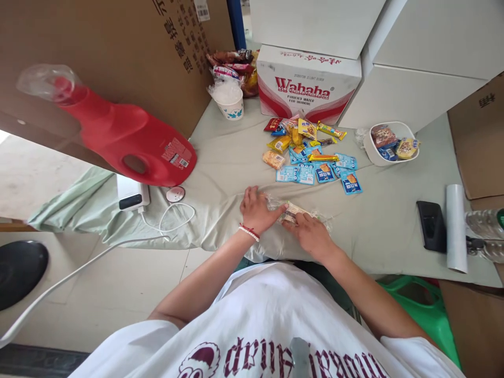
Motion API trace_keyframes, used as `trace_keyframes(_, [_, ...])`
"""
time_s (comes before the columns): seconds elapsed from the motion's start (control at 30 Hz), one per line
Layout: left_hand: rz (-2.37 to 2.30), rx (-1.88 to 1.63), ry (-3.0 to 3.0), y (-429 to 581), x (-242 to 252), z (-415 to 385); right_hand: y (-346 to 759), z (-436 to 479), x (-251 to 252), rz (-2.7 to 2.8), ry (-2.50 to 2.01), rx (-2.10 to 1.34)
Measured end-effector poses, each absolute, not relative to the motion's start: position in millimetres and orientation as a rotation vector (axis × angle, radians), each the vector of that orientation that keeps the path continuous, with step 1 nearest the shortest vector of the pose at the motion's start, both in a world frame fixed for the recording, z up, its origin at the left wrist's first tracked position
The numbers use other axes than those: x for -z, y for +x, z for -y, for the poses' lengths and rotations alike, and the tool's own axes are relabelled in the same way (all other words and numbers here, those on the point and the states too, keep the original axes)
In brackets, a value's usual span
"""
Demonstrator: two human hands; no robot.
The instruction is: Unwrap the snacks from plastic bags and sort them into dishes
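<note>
My left hand [258, 211] and my right hand [311, 234] both rest on a clear plastic bag [296, 211] lying on the pale green cloth [228, 157] near the front edge. The bag holds what looks like wrapped snacks. Fingers of both hands are curled and pressed onto the bag, pinching it at its left and right parts. A red and white bracelet sits on my left wrist. Beyond the bag lies a pile of snack packets [311, 155], blue, yellow and red.
A red detergent jug [129, 139] lies at the left beside a power bank [133, 195] and white cable. A paper cup [230, 102], a Wahaha box [309, 86], a white bowl [391, 144] of snacks, a black phone [432, 226] and a white roll [457, 228] stand around.
</note>
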State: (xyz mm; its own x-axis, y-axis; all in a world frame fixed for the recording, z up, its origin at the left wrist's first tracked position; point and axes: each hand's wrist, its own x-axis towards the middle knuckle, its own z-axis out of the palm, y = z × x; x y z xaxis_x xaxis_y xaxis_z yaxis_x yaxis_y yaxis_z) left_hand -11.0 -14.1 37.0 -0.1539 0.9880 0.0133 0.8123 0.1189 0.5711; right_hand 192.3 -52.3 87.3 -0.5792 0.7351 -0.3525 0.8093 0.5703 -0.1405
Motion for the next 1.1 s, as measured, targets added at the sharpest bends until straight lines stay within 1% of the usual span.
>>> trace_keyframes(0.1, [-1.905,-0.626,1.817,0.1,-51.0,18.0,192.6,51.7,-87.8,-2.548,1.294,0.429])
trace_keyframes(0.23, [-1.623,-0.668,1.878,13.0,-66.3,27.3,194.7,51.3,-84.2,-2.595,1.289,0.449])
trace_keyframes(0.37, [-1.343,-0.686,2.019,28.6,-61.9,38.9,208.1,68.8,-77.4,-2.677,1.342,0.486])
trace_keyframes(0.47, [-1.262,-0.747,2.109,28.4,-48.5,46.8,232.3,93.3,-75.0,-2.751,1.389,0.695])
trace_keyframes(0.53, [-1.238,-0.757,2.157,24.1,-37.7,50.9,251.2,102.9,-75.8,-2.768,1.577,0.933])
trace_keyframes(0.57, [-1.233,-0.749,2.186,22.0,-32.6,52.2,259.8,102.8,-77.1,-2.759,1.770,1.016])
trace_keyframes(0.6, [-1.230,-0.732,2.222,20.4,-28.2,53.2,267.0,98.7,-78.7,-2.731,2.008,1.054])
trace_keyframes(0.67, [-1.227,-0.687,2.297,19.5,-22.0,53.8,276.2,79.5,-80.5,-2.631,2.448,1.014])
trace_keyframes(0.7, [-1.229,-0.663,2.332,20.1,-20.3,53.7,277.9,66.2,-79.6,-2.585,2.546,1.015])
trace_keyframes(0.77, [-1.258,-0.607,2.384,21.9,-19.3,53.7,276.4,38.9,-73.8,-2.526,2.470,1.212])
trace_keyframes(0.83, [-1.314,-0.559,2.416,22.9,-20.4,55.0,271.2,19.5,-67.2,-2.461,2.223,1.445])
trace_keyframes(0.87, [-1.348,-0.549,2.425,23.0,-21.3,56.3,268.9,15.1,-65.6,-2.445,2.121,1.499])
trace_keyframes(0.93, [-1.410,-0.570,2.426,22.6,-22.4,59.7,268.0,17.9,-67.3,-2.505,2.020,1.467])
trace_keyframes(1.03, [-1.451,-0.661,2.419,22.8,-20.5,63.9,279.4,47.0,-76.5,-2.714,2.036,1.232])
trace_keyframes(1.1, [-1.409,-0.691,2.429,23.3,-16.9,64.2,292.7,75.0,-79.0,-2.766,2.025,1.151])
